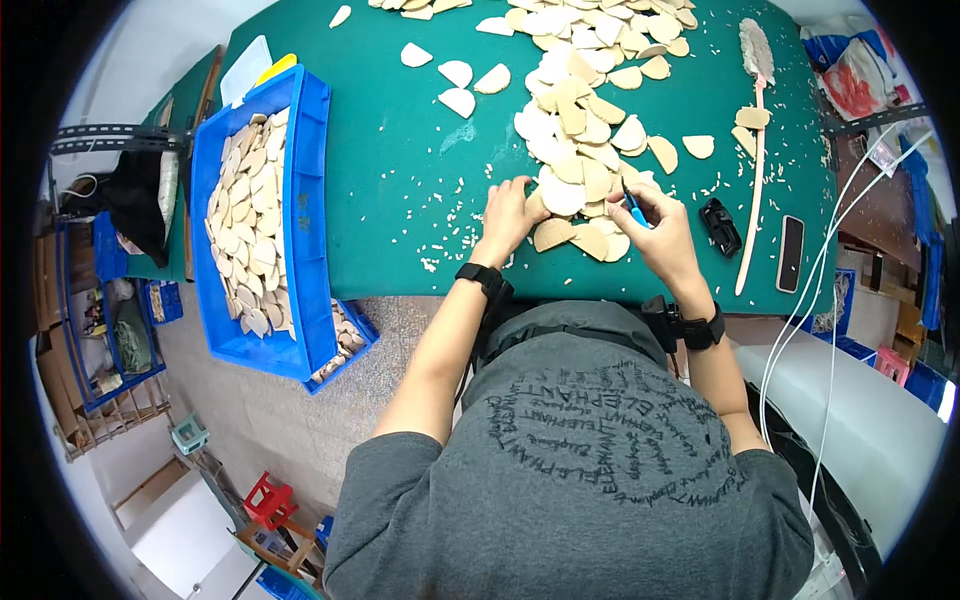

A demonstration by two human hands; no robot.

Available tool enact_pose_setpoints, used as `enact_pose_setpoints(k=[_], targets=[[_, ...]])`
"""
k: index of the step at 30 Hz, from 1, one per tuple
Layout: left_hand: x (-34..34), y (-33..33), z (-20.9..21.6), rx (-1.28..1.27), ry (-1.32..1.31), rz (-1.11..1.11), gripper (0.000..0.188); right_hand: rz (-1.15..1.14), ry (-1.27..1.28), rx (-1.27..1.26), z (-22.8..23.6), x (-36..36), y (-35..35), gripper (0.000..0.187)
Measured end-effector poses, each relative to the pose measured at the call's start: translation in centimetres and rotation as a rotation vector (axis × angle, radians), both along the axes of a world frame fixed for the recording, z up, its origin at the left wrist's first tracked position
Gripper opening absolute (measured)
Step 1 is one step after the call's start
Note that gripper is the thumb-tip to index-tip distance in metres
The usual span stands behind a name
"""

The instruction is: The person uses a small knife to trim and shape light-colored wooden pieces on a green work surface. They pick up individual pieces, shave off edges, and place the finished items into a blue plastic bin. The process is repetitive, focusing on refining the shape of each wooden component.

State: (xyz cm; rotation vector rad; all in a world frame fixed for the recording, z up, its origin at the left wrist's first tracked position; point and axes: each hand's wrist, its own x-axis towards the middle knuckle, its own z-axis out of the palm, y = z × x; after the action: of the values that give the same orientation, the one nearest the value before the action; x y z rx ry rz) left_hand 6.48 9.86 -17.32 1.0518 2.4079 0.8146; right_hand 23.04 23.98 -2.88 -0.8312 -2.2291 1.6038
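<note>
In my right hand [662,232] is a small blue-handled tool with a dark, thin tip [634,208]; its exact kind is hard to make out. The fingers are closed around it, over the near end of a pile of cream, half-round flat pieces [570,110]. My left hand [508,218] rests at the pile's left edge, thumb and forefinger apart beside the pieces. Just in front of me, between both hands, several loose half-round pieces [588,241] overlap on the green table [400,180].
A blue crate [318,200] full of similar pieces stands at the left, above another blue crate [352,358]. On the right lie a black object [720,227], a long-handled duster [757,190] and a phone [790,254]. White cables [822,255] hang at the right. Small white scraps dot the table.
</note>
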Motion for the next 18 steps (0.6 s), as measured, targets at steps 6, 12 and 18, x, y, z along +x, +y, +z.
enact_pose_setpoints(k=[6, 12, 18], targets=[[-1.5, -1.4, 7.0, 0.224, -0.723, 0.005, 0.032, 0.031, -0.073, -0.003, 0.0, -0.1, -0.4, 0.024], [-0.5, -1.6, 13.4, 0.590, -1.484, 0.043, 0.050, 0.125, 0.000, 0.023, 0.6, -1.4, -0.8, 0.026], [0.4, -1.4, 13.7, 0.718, -1.398, 0.175, 0.052, 0.158, 0.016, 0.034, 0.8, -1.4, -0.7, 0.026]])
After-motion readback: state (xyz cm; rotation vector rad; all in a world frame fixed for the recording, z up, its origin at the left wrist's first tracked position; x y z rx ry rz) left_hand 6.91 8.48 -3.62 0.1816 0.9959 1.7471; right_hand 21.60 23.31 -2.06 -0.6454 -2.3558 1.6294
